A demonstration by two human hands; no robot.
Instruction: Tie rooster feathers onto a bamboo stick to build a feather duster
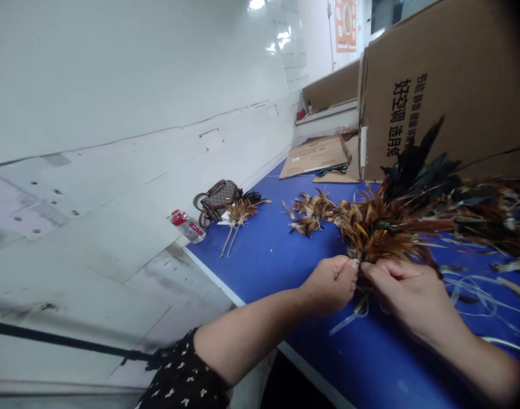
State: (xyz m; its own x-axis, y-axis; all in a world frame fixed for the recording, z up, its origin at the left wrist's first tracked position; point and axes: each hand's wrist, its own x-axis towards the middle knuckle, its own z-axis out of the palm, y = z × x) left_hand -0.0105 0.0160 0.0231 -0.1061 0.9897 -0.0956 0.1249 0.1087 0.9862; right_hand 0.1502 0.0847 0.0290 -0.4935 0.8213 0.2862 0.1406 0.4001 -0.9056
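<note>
My left hand is closed at the base of a brown feather bundle, its fingertips pinched together. Close beside it, my right hand pinches at the same base, the two hands almost touching. Long brown and black feathers fan out above both hands. Just below the fingers, a strip of clear ribbon hangs over the blue table. What exactly lies between the fingertips is too small to make out.
Loose feathers lie left of the bundle, and more dark feathers spread at right. A checked bag, a bottle and a feather bunch on sticks stand near the left edge. Cardboard rises behind.
</note>
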